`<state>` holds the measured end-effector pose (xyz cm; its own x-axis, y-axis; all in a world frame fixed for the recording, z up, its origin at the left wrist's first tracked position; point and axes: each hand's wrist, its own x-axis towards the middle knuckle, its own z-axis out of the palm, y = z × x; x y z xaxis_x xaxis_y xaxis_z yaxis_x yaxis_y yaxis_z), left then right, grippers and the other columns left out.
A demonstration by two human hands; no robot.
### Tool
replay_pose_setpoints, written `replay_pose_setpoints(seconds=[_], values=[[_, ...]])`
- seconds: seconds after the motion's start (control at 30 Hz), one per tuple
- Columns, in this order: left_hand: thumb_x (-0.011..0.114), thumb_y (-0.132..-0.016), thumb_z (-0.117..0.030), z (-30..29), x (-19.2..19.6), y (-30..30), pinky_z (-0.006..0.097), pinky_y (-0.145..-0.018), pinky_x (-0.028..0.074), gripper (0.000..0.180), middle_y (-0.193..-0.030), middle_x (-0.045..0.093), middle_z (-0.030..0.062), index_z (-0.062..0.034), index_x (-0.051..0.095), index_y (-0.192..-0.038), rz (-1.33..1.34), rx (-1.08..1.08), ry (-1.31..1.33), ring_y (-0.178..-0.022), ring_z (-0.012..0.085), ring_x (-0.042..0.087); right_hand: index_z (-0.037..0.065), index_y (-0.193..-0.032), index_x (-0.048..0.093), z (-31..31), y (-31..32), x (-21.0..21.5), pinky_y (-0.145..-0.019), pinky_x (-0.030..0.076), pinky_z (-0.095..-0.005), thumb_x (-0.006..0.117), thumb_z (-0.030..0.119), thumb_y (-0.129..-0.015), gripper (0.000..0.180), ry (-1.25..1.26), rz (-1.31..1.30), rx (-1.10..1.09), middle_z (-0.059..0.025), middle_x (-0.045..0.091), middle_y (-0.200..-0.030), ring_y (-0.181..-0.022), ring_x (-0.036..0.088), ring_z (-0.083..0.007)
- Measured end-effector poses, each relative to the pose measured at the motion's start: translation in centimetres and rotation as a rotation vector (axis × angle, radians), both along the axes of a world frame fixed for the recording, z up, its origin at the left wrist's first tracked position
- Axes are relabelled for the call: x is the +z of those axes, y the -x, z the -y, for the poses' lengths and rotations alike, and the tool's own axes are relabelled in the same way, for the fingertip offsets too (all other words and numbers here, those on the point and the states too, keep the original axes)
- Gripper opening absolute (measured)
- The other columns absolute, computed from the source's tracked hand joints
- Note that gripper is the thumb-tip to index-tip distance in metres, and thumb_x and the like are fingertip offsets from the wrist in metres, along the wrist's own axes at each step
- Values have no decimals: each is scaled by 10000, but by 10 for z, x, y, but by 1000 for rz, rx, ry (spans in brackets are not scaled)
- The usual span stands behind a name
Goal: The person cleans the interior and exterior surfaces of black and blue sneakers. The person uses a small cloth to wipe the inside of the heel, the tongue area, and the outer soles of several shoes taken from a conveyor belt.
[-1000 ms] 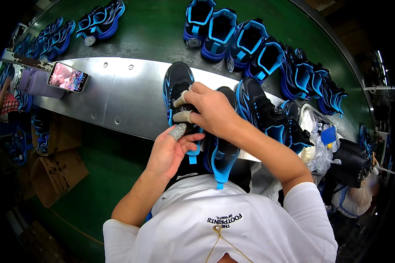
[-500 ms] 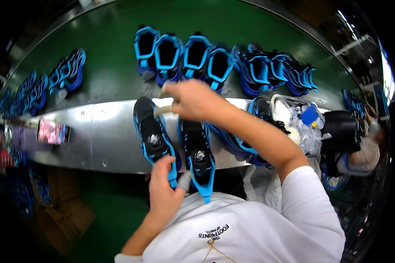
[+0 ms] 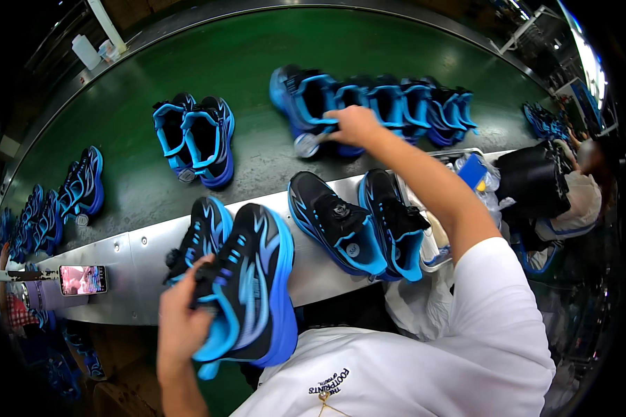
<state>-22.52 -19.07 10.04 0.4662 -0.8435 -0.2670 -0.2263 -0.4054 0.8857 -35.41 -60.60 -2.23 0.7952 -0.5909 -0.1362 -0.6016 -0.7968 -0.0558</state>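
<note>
My left hand (image 3: pixel 181 326) grips a black and blue sneaker (image 3: pixel 247 288) by its heel end, with a second sneaker (image 3: pixel 200 236) lying beside it on the metal ledge (image 3: pixel 129 260). My right hand (image 3: pixel 355 125) reaches out over the green conveyor belt (image 3: pixel 257 62) and holds the heel of a blue sneaker (image 3: pixel 306 104) at the left end of a row of several. Two more black and blue sneakers (image 3: pixel 341 226) rest on the ledge below my right arm.
Another pair of sneakers (image 3: pixel 195 139) sits on the belt to the left, more pairs (image 3: pixel 76 187) farther left. A phone with a lit screen (image 3: pixel 82 279) lies on the ledge. A tray of small items (image 3: pixel 466 170) and another person (image 3: pixel 577 187) are at right.
The view has shifted. My left hand has picked up a pair of sneakers at the ledge's near edge. My right hand has moved from the ledge out to the row on the belt.
</note>
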Motion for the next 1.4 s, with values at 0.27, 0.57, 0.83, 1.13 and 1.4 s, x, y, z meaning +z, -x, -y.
replay_pose_setpoints(seconds=[0.27,0.57,0.83,1.13,1.4], values=[[571,-778,-36,229,-16,-77,304,-854,494,565,-1084,673,152,13,508,-1336,691,-270,18,-930,227,646,220,-1213,611,86,77,0,-849,507,-450,709,520,-790,528,-47,96,-163,-214,628,-1065,-1003,624,-382],[660,-859,-230,273,-104,-103,418,-887,485,357,-1046,672,180,-89,636,-1185,1107,-95,404,-996,362,621,118,-1158,681,-18,65,78,-774,505,-296,682,208,-882,290,-337,434,40,-111,641,-992,-832,620,-185],[688,-778,-108,114,-142,-219,432,-874,481,302,-1060,626,164,-50,639,-1069,911,-1,79,-1001,370,592,157,-1184,625,-150,-142,45,-867,510,-441,718,324,-807,423,-378,444,479,-152,588,-1133,-1037,615,-349],[638,-839,-99,11,-48,-47,399,-745,470,152,-872,572,188,4,608,-947,510,-177,200,-830,387,565,133,-1086,621,-201,-29,54,-712,502,-436,669,72,-794,302,-691,387,561,-155,639,-878,-850,626,-372],[733,-755,-44,-77,-59,65,325,-736,502,290,-1069,622,116,-37,628,-1025,24,-13,20,-884,238,593,157,-1144,607,-263,93,70,-681,518,-388,753,88,-731,444,-737,234,570,-59,605,-942,-817,626,-276]])
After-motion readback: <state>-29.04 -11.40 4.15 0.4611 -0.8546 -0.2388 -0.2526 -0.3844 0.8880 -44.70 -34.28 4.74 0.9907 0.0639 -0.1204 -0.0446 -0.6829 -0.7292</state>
